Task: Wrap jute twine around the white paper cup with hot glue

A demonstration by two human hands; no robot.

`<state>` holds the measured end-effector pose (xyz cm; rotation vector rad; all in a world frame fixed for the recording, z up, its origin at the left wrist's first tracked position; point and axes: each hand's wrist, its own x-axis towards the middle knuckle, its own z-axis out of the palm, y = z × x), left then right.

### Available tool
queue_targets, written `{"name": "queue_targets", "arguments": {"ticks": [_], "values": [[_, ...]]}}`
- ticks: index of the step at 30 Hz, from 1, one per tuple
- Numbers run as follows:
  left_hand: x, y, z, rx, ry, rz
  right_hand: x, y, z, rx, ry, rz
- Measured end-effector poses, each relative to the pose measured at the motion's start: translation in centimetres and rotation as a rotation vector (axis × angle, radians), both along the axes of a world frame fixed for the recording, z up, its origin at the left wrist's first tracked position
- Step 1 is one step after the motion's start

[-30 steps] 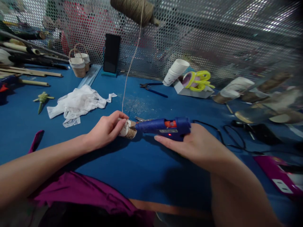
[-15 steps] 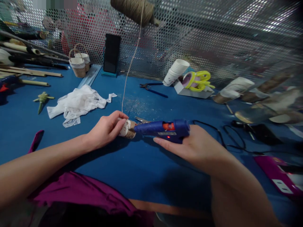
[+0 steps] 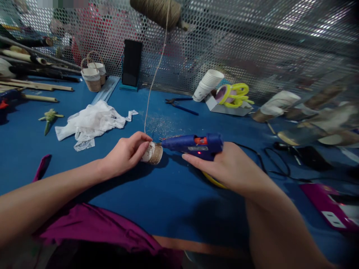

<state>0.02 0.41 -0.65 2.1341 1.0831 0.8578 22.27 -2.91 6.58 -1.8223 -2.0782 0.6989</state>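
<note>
My left hand (image 3: 131, 151) is closed around a small paper cup (image 3: 155, 154) that lies on its side, partly wrapped in brown twine. From the cup a strand of twine (image 3: 153, 80) runs up to a large spool (image 3: 158, 13) at the top of the view. In my right hand (image 3: 227, 162) is a blue glue gun (image 3: 193, 145) with a small red light lit. Its nozzle points left and is at the cup's upper edge; whether it touches I cannot tell. My left fingers hide part of the cup.
White crumpled material (image 3: 92, 121) lies left of the cup. Behind are pliers (image 3: 182, 107), stacked paper cups (image 3: 207, 85), a phone (image 3: 132, 62) on a stand and small twine-covered baskets (image 3: 92, 79). A black cable (image 3: 276, 164) and a magenta power strip (image 3: 325, 205) lie at the right.
The glue gun has risen slightly, its nozzle moving from the cup's end to its upper edge. More of the twine-wrapped part now shows, and a yellow curved thing appears below my right hand.
</note>
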Motion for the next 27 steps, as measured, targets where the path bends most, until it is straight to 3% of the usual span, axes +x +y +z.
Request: {"name": "queue_targets", "arguments": {"ticks": [12, 27], "values": [[0.11, -0.07, 0.01, -0.041, -0.038, -0.022, -0.01, -0.41, -0.05, -0.073, 0.057, -0.004], [0.10, -0.04, -0.01, -0.046, -0.031, -0.016, -0.22, -0.35, -0.05, -0.034, 0.055, -0.025]]}}
